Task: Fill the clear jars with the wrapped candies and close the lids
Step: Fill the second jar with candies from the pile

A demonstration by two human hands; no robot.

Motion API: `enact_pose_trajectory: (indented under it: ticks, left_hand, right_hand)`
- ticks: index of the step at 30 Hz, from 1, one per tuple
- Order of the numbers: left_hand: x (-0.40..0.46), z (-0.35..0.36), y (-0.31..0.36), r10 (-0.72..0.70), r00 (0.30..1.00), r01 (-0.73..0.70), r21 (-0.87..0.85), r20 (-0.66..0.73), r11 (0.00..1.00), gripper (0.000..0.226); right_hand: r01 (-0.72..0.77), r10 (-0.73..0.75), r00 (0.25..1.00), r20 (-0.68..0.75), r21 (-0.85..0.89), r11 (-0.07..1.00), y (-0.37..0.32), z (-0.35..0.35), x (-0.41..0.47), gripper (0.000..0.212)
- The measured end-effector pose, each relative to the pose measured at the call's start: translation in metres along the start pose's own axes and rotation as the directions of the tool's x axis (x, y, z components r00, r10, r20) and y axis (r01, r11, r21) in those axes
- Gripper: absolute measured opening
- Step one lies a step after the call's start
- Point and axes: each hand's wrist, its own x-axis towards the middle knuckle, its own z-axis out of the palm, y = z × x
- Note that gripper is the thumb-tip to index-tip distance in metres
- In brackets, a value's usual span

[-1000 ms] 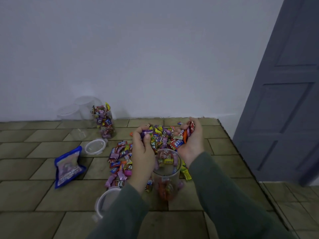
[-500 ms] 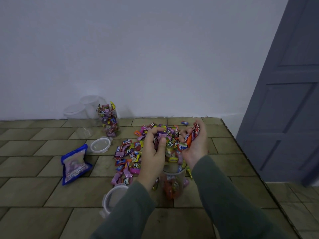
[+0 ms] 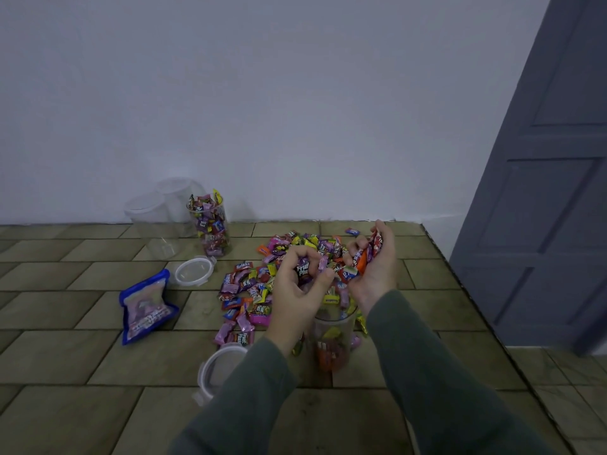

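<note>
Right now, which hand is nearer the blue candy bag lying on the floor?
Left. The left hand holds candies above the jar, closer to the blue candy bag; the right hand is farther right.

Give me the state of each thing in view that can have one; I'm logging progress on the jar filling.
Clear plastic jar under the hands: upright, lidless, partly filled.
Clear jar near the wall: upright, lidless, full of candies.
Two empty clear jars: upright, lidless.
Round clear lid near the blue pouch: off, lying flat.
Round clear lid by the left sleeve: off, on floor.
Blue candy pouch: lying flat.
Left hand: gripping candies.
Right hand: cupping candies.
</note>
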Motion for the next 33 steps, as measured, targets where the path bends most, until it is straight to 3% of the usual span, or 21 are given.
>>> enact_pose_trajectory:
  ticks: [4, 8, 11, 16, 21, 25, 28, 33]
  left_hand:
    - [0.002, 0.003, -0.003, -0.106, 0.994, 0.104, -0.07, -0.023, 0.992, 0.008]
    - [0.0, 0.001, -0.008, -0.113, 0.993, 0.113, -0.025, 0.017, 0.993, 0.031]
    - [-0.003, 0.003, -0.016, -0.184, 0.982, 0.179, -0.127, -0.032, 0.976, 0.05]
    - [-0.007, 0.005, -0.024, -0.52, 0.853, 0.503, -0.325, 0.04, 0.801, 0.083]
    - [-0.005, 0.006, -0.023, -0.577, 0.815, 0.559, -0.334, 0.054, 0.759, 0.095]
    - [-0.005, 0.006, -0.022, -0.599, 0.801, 0.564, -0.329, -0.004, 0.757, 0.084]
    - [-0.005, 0.006, -0.024, -0.622, 0.782, 0.578, -0.326, -0.04, 0.748, 0.074]
    - [-0.006, 0.006, -0.022, -0.615, 0.788, 0.583, -0.317, -0.001, 0.748, 0.072]
  right_hand:
    - [0.015, -0.015, 1.0, 0.0, -0.011, 1.0, 0.0, 0.0, -0.001, 0.024]
    - [0.021, -0.021, 1.0, 0.01, -0.026, 0.999, 0.0, 0.001, -0.004, 0.027]
    - [-0.002, 0.003, 1.0, 0.016, -0.039, 0.999, -0.001, 0.001, -0.004, 0.032]
    - [-0.094, 0.1, 0.993, 0.068, -0.092, 0.991, -0.003, 0.001, 0.001, 0.032]
    - [-0.151, 0.191, 0.974, 0.118, -0.289, 0.945, -0.002, -0.003, 0.008, 0.031]
    - [-0.12, 0.233, 0.956, 0.177, -0.49, 0.863, -0.002, -0.004, 0.01, 0.022]
    - [-0.015, 0.183, 0.954, 0.237, -0.573, 0.82, -0.002, -0.002, 0.003, 0.021]
    - [0.128, 0.155, 0.936, 0.316, -0.715, 0.688, -0.005, -0.002, -0.005, 0.026]
